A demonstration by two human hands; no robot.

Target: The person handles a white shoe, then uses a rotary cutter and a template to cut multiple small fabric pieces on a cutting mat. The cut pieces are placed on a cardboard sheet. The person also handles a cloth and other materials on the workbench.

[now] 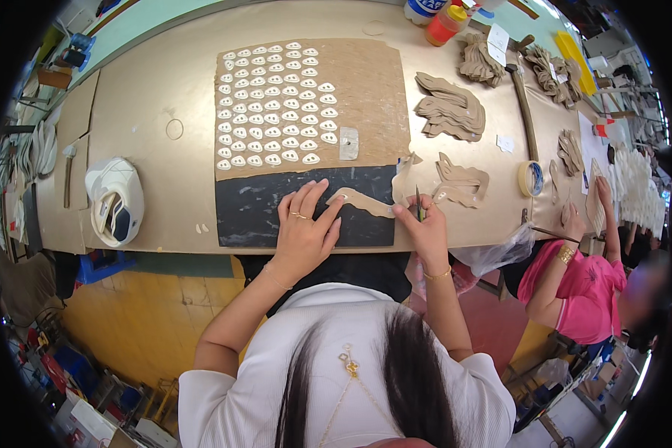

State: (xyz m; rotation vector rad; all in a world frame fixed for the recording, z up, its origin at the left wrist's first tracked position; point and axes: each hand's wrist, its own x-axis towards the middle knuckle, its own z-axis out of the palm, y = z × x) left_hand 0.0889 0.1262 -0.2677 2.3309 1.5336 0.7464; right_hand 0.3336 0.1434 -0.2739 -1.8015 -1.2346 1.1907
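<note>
A curved tan cut piece, thin like leather or fabric [366,204], lies across the dark mat [254,216] in front of me. My left hand [304,228] rests on the mat with fingers stretched, the index fingertip touching the piece's left end. At the other end, my right hand [425,230] pinches the piece between thumb and fingers. It also holds a small pointed tool with a green part [422,213], its dark tip pointing away from me; its exact kind is hard to make out. Beyond the mat, a brown sheet [369,89] carries rows of small white two-holed pieces [275,104].
Stacked tan pieces [448,108] and looser ones [461,183] lie to the right. Nearby are a tape roll [530,178] and a hammer [524,112]. A white, helmet-like object [114,200] stands left. At far right, a co-worker in pink [575,287] works at the table.
</note>
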